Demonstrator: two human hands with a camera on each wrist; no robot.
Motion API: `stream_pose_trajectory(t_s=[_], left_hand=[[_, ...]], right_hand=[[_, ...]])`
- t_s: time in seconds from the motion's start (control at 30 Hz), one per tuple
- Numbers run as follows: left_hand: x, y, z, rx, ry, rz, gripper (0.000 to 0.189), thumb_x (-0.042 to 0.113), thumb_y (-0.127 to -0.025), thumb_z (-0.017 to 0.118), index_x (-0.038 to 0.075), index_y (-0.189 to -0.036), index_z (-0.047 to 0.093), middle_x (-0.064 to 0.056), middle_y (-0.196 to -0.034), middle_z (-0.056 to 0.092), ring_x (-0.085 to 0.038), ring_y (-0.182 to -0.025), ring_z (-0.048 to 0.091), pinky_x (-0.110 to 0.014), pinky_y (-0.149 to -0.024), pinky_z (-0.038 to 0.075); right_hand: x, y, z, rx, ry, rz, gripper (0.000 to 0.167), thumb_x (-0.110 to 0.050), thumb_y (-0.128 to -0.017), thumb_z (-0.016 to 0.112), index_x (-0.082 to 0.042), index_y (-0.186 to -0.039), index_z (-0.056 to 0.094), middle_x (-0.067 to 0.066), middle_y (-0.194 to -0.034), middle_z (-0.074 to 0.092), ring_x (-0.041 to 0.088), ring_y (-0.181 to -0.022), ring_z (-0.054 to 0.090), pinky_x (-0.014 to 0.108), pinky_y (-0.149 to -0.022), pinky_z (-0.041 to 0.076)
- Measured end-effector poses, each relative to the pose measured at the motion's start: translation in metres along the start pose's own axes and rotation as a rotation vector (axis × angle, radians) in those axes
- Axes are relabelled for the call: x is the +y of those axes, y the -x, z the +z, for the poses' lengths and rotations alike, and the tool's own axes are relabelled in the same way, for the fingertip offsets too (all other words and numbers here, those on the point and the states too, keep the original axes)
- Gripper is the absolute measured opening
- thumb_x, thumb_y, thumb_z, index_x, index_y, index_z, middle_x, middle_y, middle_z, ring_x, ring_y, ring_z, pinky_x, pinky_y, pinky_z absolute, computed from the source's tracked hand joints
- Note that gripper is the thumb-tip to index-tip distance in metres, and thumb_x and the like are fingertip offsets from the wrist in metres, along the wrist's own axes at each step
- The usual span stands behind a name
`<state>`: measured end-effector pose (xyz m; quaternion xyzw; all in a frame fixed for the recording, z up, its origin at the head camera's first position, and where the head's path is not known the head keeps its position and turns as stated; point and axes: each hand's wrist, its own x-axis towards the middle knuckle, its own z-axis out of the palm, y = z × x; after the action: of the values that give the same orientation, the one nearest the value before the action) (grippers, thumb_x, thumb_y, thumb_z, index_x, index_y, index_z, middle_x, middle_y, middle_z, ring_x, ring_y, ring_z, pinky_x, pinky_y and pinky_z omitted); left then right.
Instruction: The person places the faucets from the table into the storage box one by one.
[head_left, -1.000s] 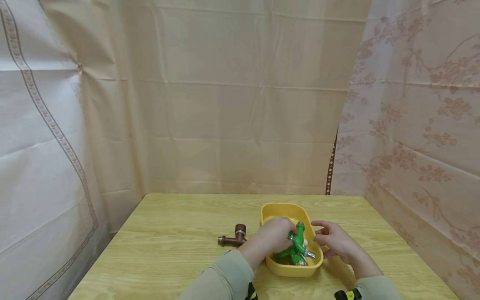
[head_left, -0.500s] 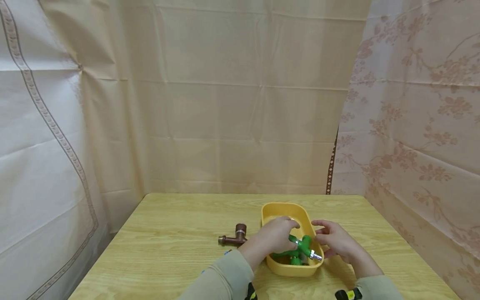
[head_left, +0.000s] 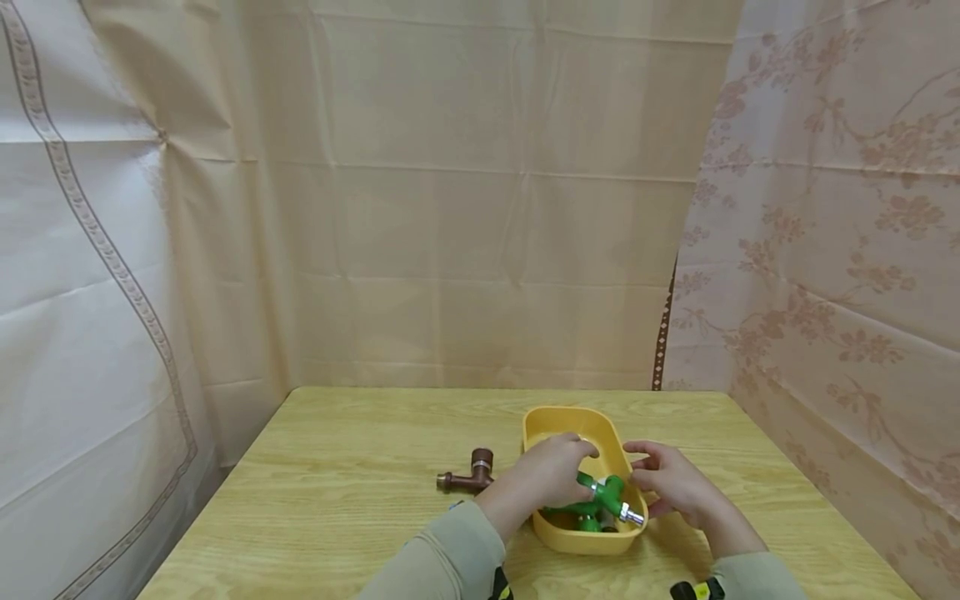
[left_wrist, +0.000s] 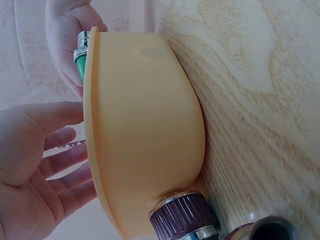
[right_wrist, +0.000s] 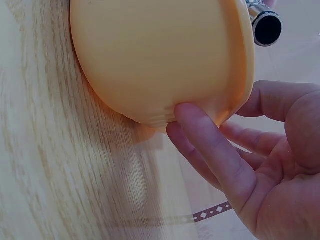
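Head view: on the table, well in from its left edge, 1 brown tap lies just left of the yellow tub. Your left hand reaches over the tub's left rim, thumb and fingers spread apart. Toward the tub's front right corner, the upper green tap rests on other green pieces, its nozzle above the rim; settle it lower before you lift away. Your right hand touches the right wall, fingers loosely extended; light pressure should prevent sliding. Your sleeve hides most of the blue parts; you cannot tell whether your left fingertips touch the green tap.
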<state>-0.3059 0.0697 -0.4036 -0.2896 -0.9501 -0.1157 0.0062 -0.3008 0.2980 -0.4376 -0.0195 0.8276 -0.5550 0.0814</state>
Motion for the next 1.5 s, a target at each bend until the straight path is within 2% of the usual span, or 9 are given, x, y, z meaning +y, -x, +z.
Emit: stream_pose_trajectory(t_s=[0.23,0.5,0.87,1.2,1.5], left_hand=[[-0.002,0.000,0.002,-0.009,-0.015,0.013,0.043,0.041,-0.088,0.081,0.032,-0.128,0.070,0.011,-0.131,0.061,-0.006,-0.112,0.060,-0.026,-0.092,0.052],[-0.005,0.000,0.002,-0.020,-0.005,0.046,0.037,0.038,-0.089,0.080,0.025,-0.123,0.074,0.015,-0.113,0.069,-0.002,-0.105,0.061,-0.023,-0.090,0.050],[-0.008,0.002,0.000,-0.005,-0.018,0.043,0.040,0.039,-0.088,0.081,0.025,-0.125,0.073,0.013,-0.119,0.067,-0.002,-0.103,0.060,-0.022,-0.088,0.051],[-0.021,0.011,-0.021,0.030,0.090,0.061,0.041,0.035,-0.092,0.078,0.025,-0.131,0.069,0.010,-0.129,0.065,-0.008,-0.117,0.060,-0.029,-0.094,0.052],[-0.036,0.024,-0.042,0.064,0.097,0.067,0.046,0.038,-0.094,0.075,0.022,-0.135,0.066,0.007,-0.137,0.062,-0.015,-0.125,0.058,-0.035,-0.101,0.049]], right_hand=[[0.000,0.000,0.001,-0.011,-0.005,-0.004,0.058,0.001,-0.096,0.058,0.006,-0.150,0.038,0.030,-0.124,0.056,0.030,-0.097,0.067,0.051,-0.065,0.061],[0.001,0.000,0.001,-0.020,-0.015,-0.017,0.059,0.001,-0.096,0.058,0.007,-0.150,0.036,0.031,-0.125,0.055,0.030,-0.097,0.067,0.051,-0.065,0.061],[0.002,-0.001,0.001,-0.024,-0.019,-0.017,0.059,0.001,-0.097,0.057,0.007,-0.151,0.035,0.031,-0.126,0.053,0.030,-0.096,0.066,0.052,-0.066,0.061],[-0.001,0.000,0.002,0.001,-0.012,0.009,0.059,0.000,-0.095,0.059,0.006,-0.150,0.038,0.029,-0.124,0.054,0.028,-0.096,0.065,0.051,-0.066,0.061],[-0.002,0.001,0.001,0.011,0.002,0.012,0.059,0.000,-0.094,0.060,0.004,-0.149,0.040,0.027,-0.123,0.054,0.028,-0.095,0.064,0.050,-0.065,0.061]])
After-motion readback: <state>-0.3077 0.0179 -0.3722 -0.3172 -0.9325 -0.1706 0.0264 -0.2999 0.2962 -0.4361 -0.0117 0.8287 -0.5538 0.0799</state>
